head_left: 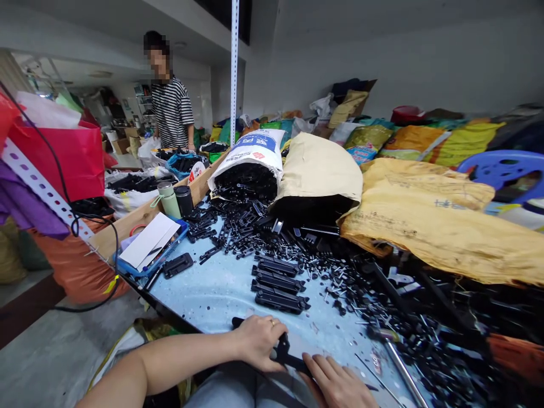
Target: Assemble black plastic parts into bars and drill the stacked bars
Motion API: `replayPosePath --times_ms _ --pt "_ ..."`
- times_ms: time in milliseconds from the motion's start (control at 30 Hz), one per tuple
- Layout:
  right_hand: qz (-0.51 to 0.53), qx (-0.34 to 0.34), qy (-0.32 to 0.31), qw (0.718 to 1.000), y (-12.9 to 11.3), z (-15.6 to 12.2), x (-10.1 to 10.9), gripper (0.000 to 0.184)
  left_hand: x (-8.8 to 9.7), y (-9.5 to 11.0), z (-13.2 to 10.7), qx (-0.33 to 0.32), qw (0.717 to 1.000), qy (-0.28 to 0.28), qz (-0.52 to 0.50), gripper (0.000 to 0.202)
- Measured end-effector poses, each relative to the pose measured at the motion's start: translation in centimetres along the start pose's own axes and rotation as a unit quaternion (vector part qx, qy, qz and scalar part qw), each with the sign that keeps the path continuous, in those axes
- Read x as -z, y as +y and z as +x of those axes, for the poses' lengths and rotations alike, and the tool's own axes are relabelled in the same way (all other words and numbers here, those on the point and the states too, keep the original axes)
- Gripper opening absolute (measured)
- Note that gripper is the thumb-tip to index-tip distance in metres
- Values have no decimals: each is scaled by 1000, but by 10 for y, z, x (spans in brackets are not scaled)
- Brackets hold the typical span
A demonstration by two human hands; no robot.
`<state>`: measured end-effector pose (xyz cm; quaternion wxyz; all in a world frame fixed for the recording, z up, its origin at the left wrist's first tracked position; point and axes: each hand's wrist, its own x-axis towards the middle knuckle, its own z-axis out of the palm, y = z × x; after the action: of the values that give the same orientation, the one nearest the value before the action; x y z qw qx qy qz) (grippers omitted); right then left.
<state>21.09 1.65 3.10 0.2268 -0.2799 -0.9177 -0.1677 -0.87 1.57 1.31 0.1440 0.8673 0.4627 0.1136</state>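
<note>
At the table's near edge, my left hand point(260, 341) is closed around a long black plastic part point(293, 360), one dark end of which shows beyond my wrist side. My right hand point(335, 381) is closed on the right end of this same part, fingers over its top. What lies under my palms is hidden. Just beyond my hands, several similar black assemblies point(280, 283) lie side by side on the light blue tabletop point(212, 303). Right of my right hand rest a thin metal rod point(378, 378) and a tool with a shiny metal shaft point(402, 368).
Loose screws and small black parts point(340, 283) spread over the table's right side. Parts spill from a white sack point(259, 150); a beige sack point(321, 167) and a yellow sack point(433, 218) lie alongside. A blue tray point(181, 233) sits left. A person point(172, 110) stands behind.
</note>
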Motion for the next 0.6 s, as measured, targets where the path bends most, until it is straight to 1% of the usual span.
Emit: replayPosePath --times_ms 67,167,333,433,467,533,567,600 --pt "3 21 0 1000 2 5 4 31 -2 -1 -2 -11 1000 3 -7 68" --pt "10 41 -16 999 8 12 7 30 -6 -4 -4 -24 1000 6 -17 65" --pt "14 100 -19 995 16 22 6 30 -11 -8 -4 -27 999 28 -20 62" --pt "2 77 -13 997 18 24 5 32 -13 -6 -4 -24 999 41 -16 59" --pt "4 90 -16 996 19 25 5 32 -13 -5 -4 -30 999 38 -16 59" --pt "20 145 -33 989 21 26 4 33 -12 -1 -4 -45 999 23 -16 60" --pt "27 168 -43 984 23 26 4 33 -11 0 -4 -43 999 18 -15 61" --pt "29 174 -48 983 24 27 3 33 -10 1 -4 -32 999 19 -12 60"
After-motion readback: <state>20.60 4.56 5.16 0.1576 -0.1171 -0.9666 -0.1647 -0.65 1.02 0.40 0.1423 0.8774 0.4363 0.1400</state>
